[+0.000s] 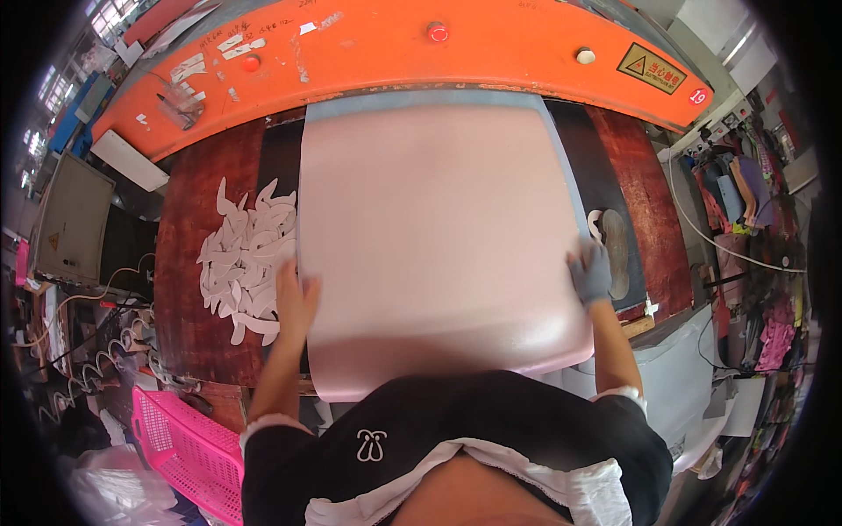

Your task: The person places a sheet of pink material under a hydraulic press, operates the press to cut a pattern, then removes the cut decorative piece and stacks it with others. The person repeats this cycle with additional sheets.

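A pink sheet (438, 210) lay across the middle of the table (653, 228), overhanging its near edge, apparently being straightened. The left hand (296, 296), fingers open, was at the sheet's left side; the gloved right hand (592, 273) was at the right, whether gripping could not be told. Good alignment probably called for light, even pressure from both sides, clear of the white cutouts (250, 254) toward the table's left edge

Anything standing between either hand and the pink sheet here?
Nothing visible does. The left hand and gloved right hand are at opposite side edges of the pink sheet; the pale cut pieces lie left of it, not in between.
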`<control>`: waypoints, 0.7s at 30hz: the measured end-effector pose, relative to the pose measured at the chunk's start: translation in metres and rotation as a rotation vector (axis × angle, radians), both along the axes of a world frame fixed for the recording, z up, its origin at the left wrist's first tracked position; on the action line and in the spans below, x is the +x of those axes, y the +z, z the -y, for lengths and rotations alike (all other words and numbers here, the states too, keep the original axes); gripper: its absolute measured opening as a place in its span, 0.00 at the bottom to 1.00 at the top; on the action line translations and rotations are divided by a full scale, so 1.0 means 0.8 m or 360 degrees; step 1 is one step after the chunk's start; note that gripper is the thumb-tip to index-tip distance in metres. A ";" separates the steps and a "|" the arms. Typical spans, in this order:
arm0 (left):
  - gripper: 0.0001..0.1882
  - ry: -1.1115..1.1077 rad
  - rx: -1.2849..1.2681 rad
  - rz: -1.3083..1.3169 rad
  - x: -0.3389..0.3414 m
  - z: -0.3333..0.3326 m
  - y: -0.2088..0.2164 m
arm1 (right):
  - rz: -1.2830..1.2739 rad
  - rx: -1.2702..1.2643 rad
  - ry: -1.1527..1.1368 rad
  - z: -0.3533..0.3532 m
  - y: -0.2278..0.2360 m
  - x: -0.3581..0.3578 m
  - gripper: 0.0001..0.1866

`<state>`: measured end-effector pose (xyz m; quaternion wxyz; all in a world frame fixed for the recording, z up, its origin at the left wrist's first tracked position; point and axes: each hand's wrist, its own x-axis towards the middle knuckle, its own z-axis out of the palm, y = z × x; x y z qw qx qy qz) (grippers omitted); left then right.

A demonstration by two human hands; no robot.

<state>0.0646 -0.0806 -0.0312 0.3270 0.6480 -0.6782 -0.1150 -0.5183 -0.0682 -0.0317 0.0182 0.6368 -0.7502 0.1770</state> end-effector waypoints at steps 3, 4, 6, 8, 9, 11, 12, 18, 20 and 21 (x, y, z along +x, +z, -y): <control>0.20 0.0378 0.0510 -0.0400 -0.005 -0.105 0.014 | 0.0740 0.0030 -0.0462 -0.090 -0.003 -0.010 0.26; 0.18 0.0358 0.0601 -0.0451 -0.006 -0.114 0.015 | 0.0996 0.0054 -0.0435 -0.096 -0.001 -0.017 0.23; 0.18 0.0468 0.1004 -0.0450 -0.007 -0.126 0.017 | 0.1514 0.0361 -0.0732 -0.114 0.003 -0.021 0.20; 0.19 0.0379 0.0757 -0.0417 -0.006 -0.130 0.018 | 0.1616 0.0341 -0.0601 -0.117 0.005 -0.019 0.19; 0.21 0.0353 0.0668 -0.0386 -0.005 -0.129 0.019 | 0.1740 0.0294 -0.0493 -0.114 0.006 -0.016 0.18; 0.20 0.0311 0.0633 -0.0359 0.000 -0.116 0.020 | 0.1324 0.0299 -0.0583 -0.098 0.016 -0.016 0.18; 0.19 0.0357 0.0740 -0.0308 0.003 -0.109 0.024 | 0.1121 0.0181 -0.0544 -0.084 0.021 -0.012 0.18; 0.18 0.0297 0.0487 -0.0036 -0.007 0.154 0.019 | 0.0313 0.0078 -0.0188 0.182 0.071 -0.022 0.22; 0.21 0.0324 0.0782 -0.0673 -0.012 0.247 0.025 | 0.0865 0.0012 -0.0313 0.264 0.067 -0.013 0.23; 0.20 0.0203 0.0380 -0.0535 -0.017 0.253 0.022 | 0.0610 -0.0085 -0.0098 0.269 0.064 -0.015 0.23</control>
